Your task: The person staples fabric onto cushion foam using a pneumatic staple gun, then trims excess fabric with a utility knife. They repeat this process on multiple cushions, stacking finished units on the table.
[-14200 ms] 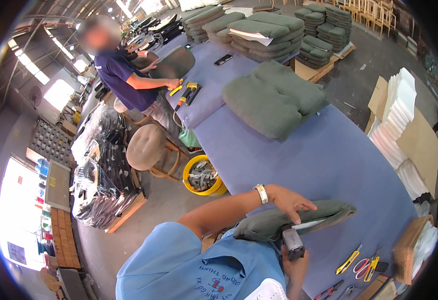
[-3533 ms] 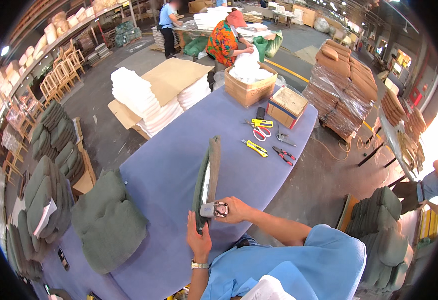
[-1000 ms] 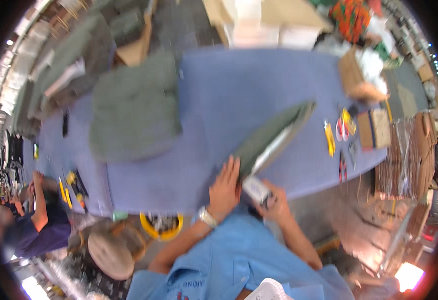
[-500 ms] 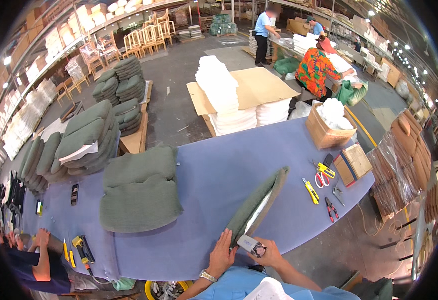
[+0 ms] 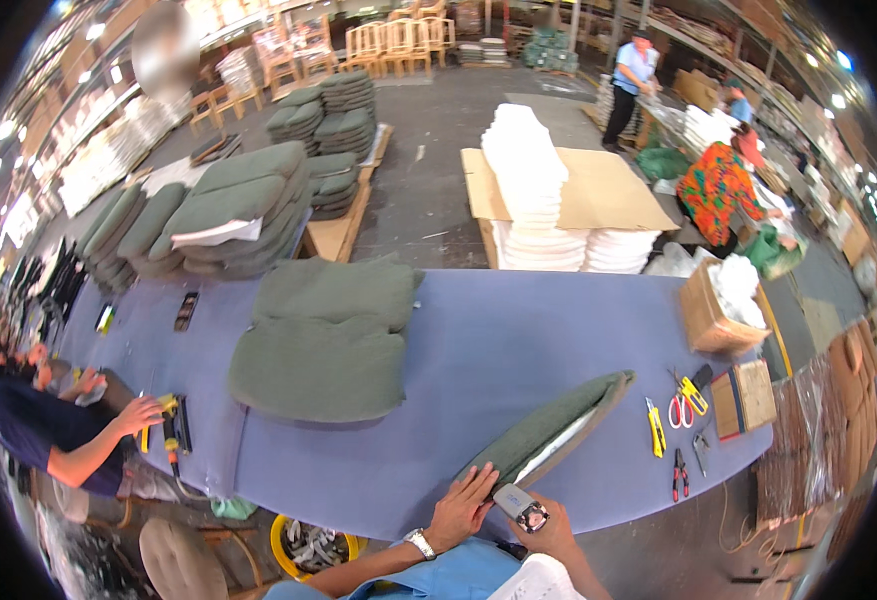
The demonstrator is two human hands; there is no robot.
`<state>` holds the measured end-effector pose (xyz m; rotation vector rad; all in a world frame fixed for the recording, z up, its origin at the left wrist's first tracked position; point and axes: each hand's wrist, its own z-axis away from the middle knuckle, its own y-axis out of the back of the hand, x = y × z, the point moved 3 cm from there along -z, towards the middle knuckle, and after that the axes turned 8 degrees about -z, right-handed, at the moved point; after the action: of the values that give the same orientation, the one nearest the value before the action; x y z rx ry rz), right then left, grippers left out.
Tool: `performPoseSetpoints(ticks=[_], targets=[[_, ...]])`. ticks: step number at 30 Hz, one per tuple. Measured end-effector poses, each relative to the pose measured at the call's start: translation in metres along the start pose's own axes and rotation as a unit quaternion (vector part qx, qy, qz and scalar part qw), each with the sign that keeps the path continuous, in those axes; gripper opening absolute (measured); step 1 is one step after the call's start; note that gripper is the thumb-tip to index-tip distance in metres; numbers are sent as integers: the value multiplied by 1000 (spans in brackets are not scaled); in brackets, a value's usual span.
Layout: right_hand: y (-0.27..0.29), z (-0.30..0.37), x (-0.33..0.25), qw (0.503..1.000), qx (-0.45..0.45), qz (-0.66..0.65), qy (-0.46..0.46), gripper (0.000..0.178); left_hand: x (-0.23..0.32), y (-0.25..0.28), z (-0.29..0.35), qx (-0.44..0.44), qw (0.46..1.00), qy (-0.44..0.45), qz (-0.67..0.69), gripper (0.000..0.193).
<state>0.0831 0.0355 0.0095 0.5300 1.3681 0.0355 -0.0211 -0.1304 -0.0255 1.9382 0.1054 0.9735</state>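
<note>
A dark green seat cushion (image 5: 548, 425) stands tilted on its edge, its seam side gaping over white filling. My left hand (image 5: 461, 508) holds its near end, fingers laid along the green cover. Beside it, my right hand (image 5: 550, 528) is closed round a grey boxy power tool (image 5: 520, 507), shaped like a staple gun. The tool's head is at the cushion's near corner; its tip is hidden. A larger folded green cushion (image 5: 323, 345) lies flat to the left.
Right on the blue table (image 5: 518, 325) lie a yellow cutter (image 5: 655, 428), scissors (image 5: 680, 410), pliers (image 5: 679, 475) and a box of white stuffing (image 5: 720, 318). At left, a co-worker's hand (image 5: 138, 412) is beside a yellow-black tool (image 5: 173, 428). A yellow bucket (image 5: 283, 550) stands below the edge.
My view has turned left, so the scene sits further right. The co-worker at left has reached toward the yellow-black tool. My hands keep the cushion and grey tool together.
</note>
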Motion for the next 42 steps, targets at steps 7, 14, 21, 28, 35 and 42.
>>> performPoseSetpoints(ticks=[7, 14, 21, 28, 35, 42], targets=[[-11, 5, -1, 997, 45, -50, 41, 44, -4, -1, 4, -15, 1000, 13, 18, 72], [-9, 10, 10, 995, 75, 20, 66, 35, -12, -7, 5, -49, 996, 20, 67, 72], [-8, 14, 112, 990, 125, 28, 65, 57, -14, -21, 6, -45, 998, 26, 40, 74], [-4, 8, 149, 980, 93, -98, -149, 80, -7, -11, 22, -73, 996, 30, -43, 68], [-10, 2, 92, 995, 92, -42, -2, 51, -20, -7, 13, -35, 997, 61, 16, 62], [-15, -12, 7, 997, 0, -32, 64, 32, -21, 15, -3, 9, 988, 128, 91, 62]])
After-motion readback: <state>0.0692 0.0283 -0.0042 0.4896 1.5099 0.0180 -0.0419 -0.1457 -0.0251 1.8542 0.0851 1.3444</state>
